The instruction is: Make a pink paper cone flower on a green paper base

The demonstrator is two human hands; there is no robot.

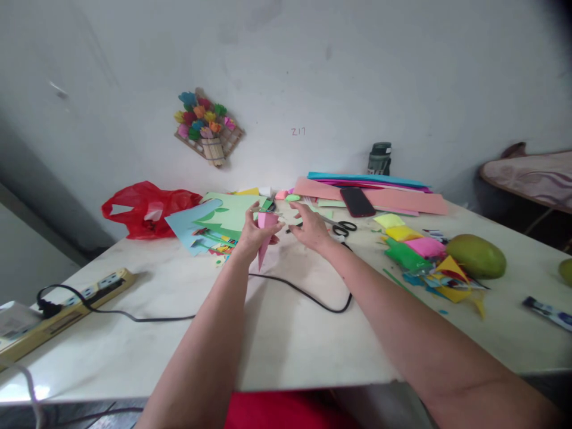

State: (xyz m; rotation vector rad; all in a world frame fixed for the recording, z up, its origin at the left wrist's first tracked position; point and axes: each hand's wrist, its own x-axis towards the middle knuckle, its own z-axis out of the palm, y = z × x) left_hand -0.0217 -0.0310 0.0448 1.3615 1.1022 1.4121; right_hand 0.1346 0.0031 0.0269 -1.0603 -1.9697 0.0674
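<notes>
Above the middle of the table, my left hand [249, 237] is closed around a pink folded paper cone [267, 225], its narrow tip pointing down. Something green shows at the cone's top, too small to make out. To the right of the cone, my right hand [311, 229] hangs with its fingers apart and holds nothing. Black-handled scissors [345, 229] lie just beyond my right hand. Behind my left hand are light green paper [241, 205] and a light blue sheet [183, 223], with cut paper pieces beside them.
A black cord [304, 290] runs across the table from a power strip [89, 298]. At the left back sits a red plastic bag [143, 208]. On the right are a phone [357, 202], stacked coloured paper [411, 201], clay packets [406, 253] and a green mango-like fruit [477, 256].
</notes>
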